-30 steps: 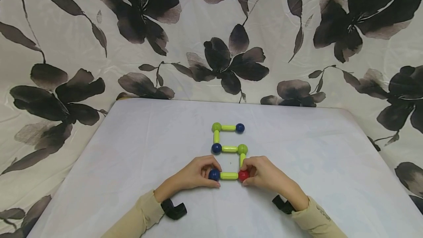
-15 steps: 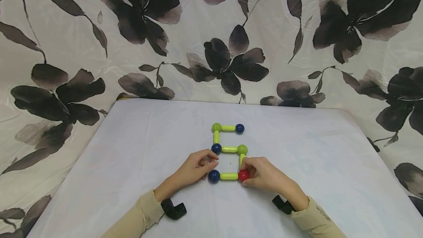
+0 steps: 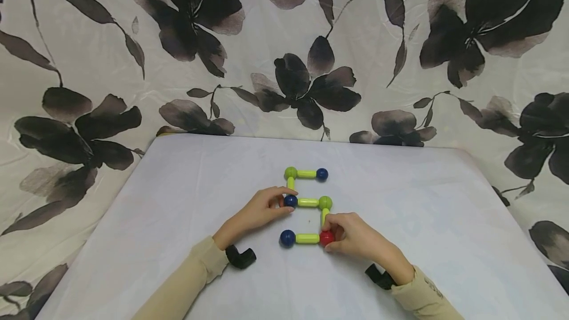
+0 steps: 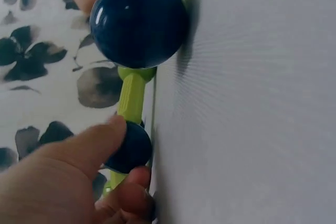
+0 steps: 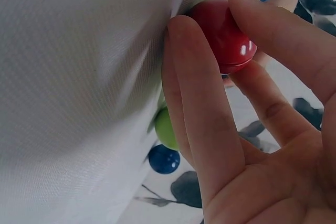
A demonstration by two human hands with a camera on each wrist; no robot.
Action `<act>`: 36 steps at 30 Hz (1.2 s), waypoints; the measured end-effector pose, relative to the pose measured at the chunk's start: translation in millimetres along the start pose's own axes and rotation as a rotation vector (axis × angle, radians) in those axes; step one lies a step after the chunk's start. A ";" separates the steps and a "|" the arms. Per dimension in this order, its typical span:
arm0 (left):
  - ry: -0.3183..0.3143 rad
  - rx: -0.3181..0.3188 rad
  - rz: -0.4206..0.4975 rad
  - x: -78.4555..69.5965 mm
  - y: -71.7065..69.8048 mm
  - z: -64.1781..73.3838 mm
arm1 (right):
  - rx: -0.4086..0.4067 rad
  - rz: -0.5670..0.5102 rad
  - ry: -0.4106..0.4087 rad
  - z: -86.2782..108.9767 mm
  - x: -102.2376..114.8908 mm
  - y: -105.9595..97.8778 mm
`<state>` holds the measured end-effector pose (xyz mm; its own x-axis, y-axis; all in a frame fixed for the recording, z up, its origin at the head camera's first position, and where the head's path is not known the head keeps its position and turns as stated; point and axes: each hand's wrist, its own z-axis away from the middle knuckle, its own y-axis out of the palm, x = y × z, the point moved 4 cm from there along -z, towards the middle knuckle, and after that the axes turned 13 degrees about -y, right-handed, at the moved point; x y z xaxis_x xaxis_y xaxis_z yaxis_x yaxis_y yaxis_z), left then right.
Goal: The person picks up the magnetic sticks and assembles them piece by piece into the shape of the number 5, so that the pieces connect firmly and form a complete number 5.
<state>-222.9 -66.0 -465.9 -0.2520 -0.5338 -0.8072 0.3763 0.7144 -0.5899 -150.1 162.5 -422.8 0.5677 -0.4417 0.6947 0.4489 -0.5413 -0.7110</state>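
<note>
On the white table lies a chain of yellow-green rods joined by coloured balls, bent like an S. My left hand point(image 3: 262, 208) pinches the middle blue ball point(image 3: 291, 201) between thumb and fingers; the left wrist view shows this blue ball point(image 4: 131, 149) between the fingertips. My right hand point(image 3: 357, 235) grips the red ball point(image 3: 326, 238) at the near right corner, and the right wrist view shows the fingers around that red ball point(image 5: 223, 32). A blue ball point(image 3: 287, 238) at the near left end of the chain is untouched.
Farther back are a green ball point(image 3: 291, 173) and a blue end ball point(image 3: 322, 175). Another green ball point(image 3: 325, 203) sits at the right bend. Floral cloth point(image 3: 249, 38) hangs behind the white table point(image 3: 178, 186). Black wrist pieces point(image 3: 241, 257) are on both arms.
My left hand has let go of the near left blue ball, moved away from me and taken hold of the middle blue ball. The right hand has stayed on the red ball.
</note>
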 end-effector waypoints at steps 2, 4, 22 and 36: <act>0.007 -0.013 -0.002 2.2 0.1 -2.1 | 0.004 0.007 -0.002 0.0 0.5 0.3; 0.015 -0.031 0.003 5.0 0.3 -3.3 | 0.007 0.010 -0.002 -0.1 1.2 0.3; 0.057 -0.091 0.034 6.9 -1.5 -1.6 | -0.008 0.030 -0.016 -0.6 3.2 -2.6; 0.068 -0.074 0.049 10.1 1.1 -4.5 | 0.011 -0.004 0.048 0.6 -1.3 0.6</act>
<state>-229.0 -68.5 -474.8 -0.2956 -0.4674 -0.8332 0.3232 0.7718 -0.5476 -150.2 163.3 -424.2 0.5322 -0.4740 0.7015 0.4586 -0.5351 -0.7095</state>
